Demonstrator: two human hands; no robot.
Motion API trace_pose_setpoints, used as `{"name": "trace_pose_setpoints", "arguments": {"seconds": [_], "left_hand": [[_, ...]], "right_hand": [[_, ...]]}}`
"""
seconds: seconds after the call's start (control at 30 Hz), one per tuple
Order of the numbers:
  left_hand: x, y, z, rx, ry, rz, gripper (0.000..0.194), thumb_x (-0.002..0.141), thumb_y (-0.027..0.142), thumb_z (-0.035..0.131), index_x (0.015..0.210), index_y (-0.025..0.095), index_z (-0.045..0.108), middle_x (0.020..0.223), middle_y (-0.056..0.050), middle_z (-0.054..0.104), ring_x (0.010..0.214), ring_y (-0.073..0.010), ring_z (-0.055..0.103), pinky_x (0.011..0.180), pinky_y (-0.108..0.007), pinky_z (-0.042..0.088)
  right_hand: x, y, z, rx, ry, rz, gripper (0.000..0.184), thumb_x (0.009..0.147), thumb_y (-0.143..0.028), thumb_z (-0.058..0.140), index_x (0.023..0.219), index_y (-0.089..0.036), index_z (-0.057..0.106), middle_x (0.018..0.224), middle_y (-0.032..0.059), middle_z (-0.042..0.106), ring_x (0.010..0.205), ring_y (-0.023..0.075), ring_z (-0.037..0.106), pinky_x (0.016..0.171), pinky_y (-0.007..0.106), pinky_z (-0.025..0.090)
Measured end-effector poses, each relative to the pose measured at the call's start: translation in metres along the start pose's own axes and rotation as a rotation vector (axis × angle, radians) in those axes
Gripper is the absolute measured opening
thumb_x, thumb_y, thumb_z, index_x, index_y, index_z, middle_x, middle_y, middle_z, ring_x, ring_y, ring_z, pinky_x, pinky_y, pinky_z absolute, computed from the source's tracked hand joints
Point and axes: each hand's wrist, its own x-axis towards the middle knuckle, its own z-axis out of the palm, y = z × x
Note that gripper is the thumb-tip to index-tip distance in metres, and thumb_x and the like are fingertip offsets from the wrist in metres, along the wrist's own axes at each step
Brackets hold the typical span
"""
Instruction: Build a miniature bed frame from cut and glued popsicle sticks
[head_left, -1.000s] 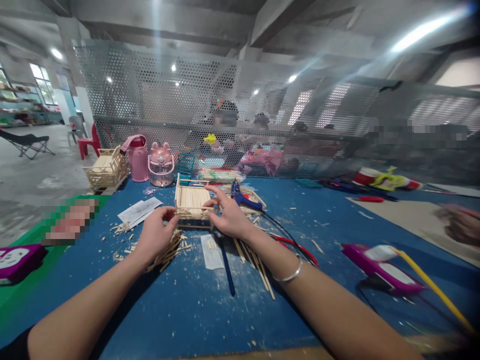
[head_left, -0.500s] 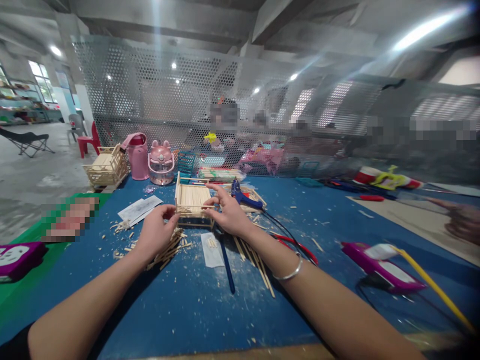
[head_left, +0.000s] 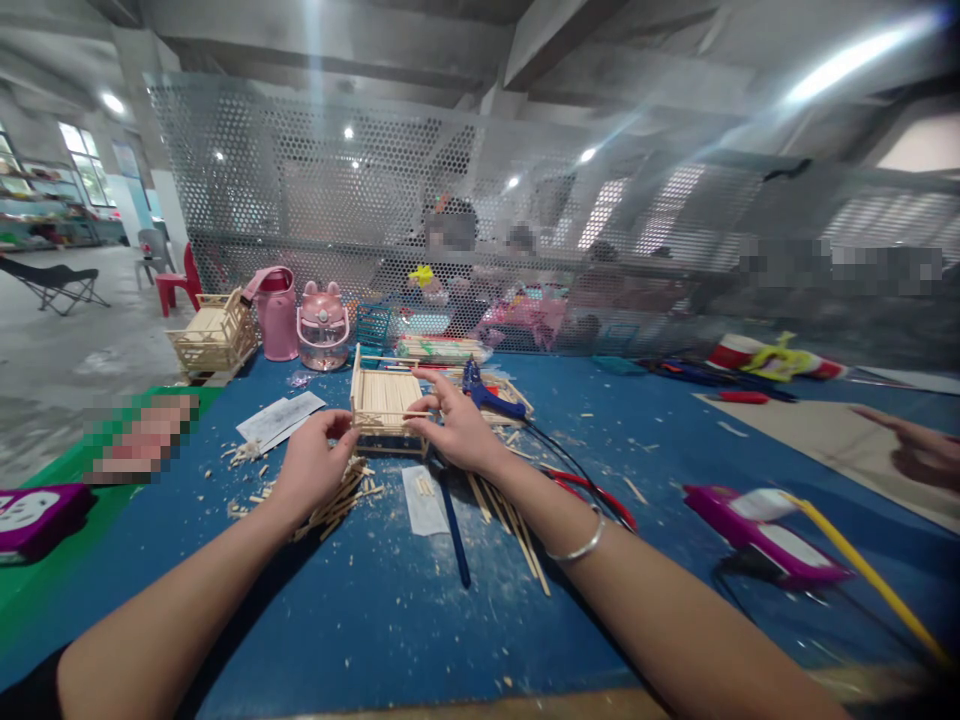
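Coworker's hand [head_left: 921, 448] moved; left hand [head_left: 316, 460] and right hand [head_left: 459, 430], curled, pinch the stick frame [head_left: 386, 395].

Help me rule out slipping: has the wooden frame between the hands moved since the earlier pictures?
No, the wooden frame shows no visible shift in any direction against the pink-lidded bottle.

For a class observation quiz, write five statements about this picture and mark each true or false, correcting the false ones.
1. The left hand and right hand are both at the stick model. True.
2. The right wrist is bare. False: it wears a silver bangle.
3. A blue glue gun lies right of that model. True.
4. A second stick model stands right of the pink flask. False: it stands left.
5. The table is red. False: it is blue.
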Motion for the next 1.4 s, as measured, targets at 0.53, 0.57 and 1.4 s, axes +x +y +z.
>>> {"name": "trace_pose_setpoints", "arguments": {"seconds": [0.53, 0.57, 1.4], "left_hand": [[-0.0006, -0.0001, 0.0014, -0.021, 0.027, -0.002, 0.020, 0.076, 0.027, 0.050, 0.086, 0.015, 0.062, 0.084, -0.007, 0.068, 0.077, -0.0187, 0.061, 0.076, -0.035, 0.046], [-0.0006, 0.0000, 0.0013, -0.020, 0.028, -0.001, 0.020, 0.076, 0.027, 0.050, 0.087, 0.015, 0.062, 0.084, -0.007, 0.068, 0.077, -0.0187, 0.061, 0.076, -0.035, 0.046], [-0.0008, -0.0009, 0.0013, -0.001, 0.024, 0.009, 0.019, 0.077, 0.026, 0.050, 0.087, 0.016, 0.062, 0.086, -0.006, 0.068, 0.078, -0.0185, 0.062, 0.076, -0.034, 0.046]], "right_hand": [[0.0004, -0.0009, 0.0023, 0.041, 0.000, 0.026, 0.057, 0.073, -0.017, 0.057, 0.127, -0.014, 0.036, 0.077, 0.0017, 0.065, 0.076, 0.0154, 0.061, 0.081, 0.033, 0.042], [0.0004, -0.0013, 0.0024, 0.037, 0.002, 0.026, 0.057, 0.073, -0.017, 0.056, 0.126, -0.014, 0.036, 0.077, 0.0018, 0.065, 0.076, 0.0154, 0.061, 0.081, 0.033, 0.041], [0.0005, 0.0002, 0.0037, 0.018, 0.000, 0.025, 0.055, 0.072, -0.017, 0.054, 0.125, -0.016, 0.039, 0.078, 0.0008, 0.065, 0.072, 0.0139, 0.059, 0.076, 0.030, 0.043]]}}
